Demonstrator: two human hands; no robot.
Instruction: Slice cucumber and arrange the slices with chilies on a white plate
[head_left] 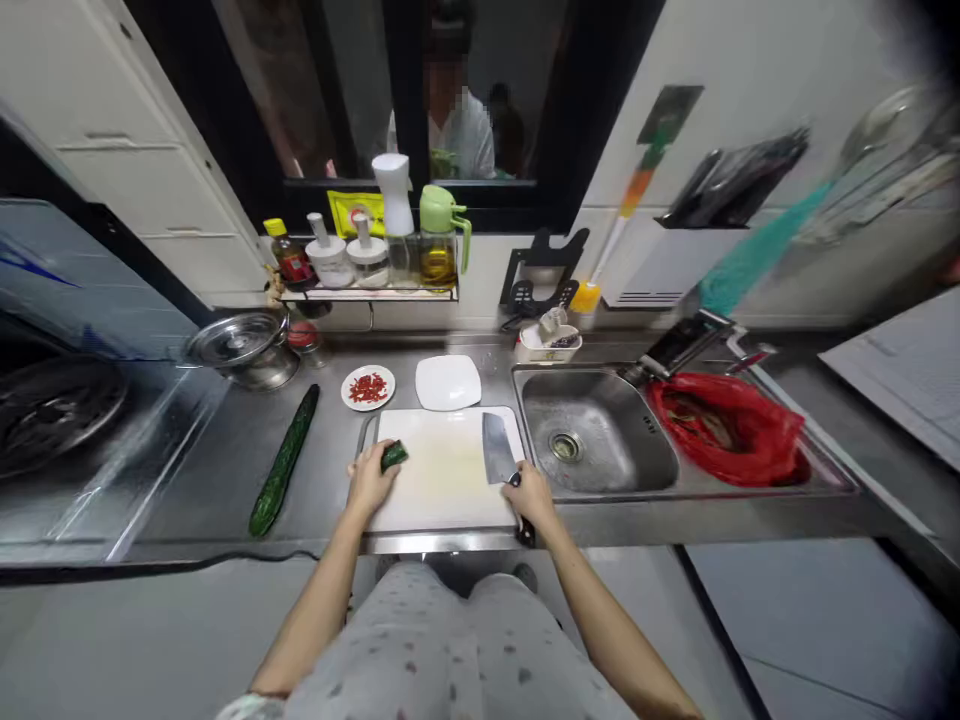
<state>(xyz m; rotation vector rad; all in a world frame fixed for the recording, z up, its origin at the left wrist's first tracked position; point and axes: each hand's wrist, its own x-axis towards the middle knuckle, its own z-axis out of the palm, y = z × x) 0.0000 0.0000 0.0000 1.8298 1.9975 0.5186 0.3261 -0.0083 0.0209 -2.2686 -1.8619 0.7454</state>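
A white cutting board (439,500) lies at the counter's front edge. At its left side my left hand (369,480) is closed on a short piece of cucumber (394,456). My right hand (534,497) grips the dark handle of a cleaver (498,450), whose broad blade is over the board's right part. A long whole cucumber (283,465) rests on the steel counter to the left of the board. Behind the board are a small plate (348,394) of chopped red pieces and a white square plate (448,382) with nothing on it.
Right of the board is a steel sink (600,480), with a red plastic bag (780,440) beside it. A metal pot (266,370) stands at the back left. Above, a shelf (375,294) carries a sauce bottle, jars and a green-topped oil jug (438,240).
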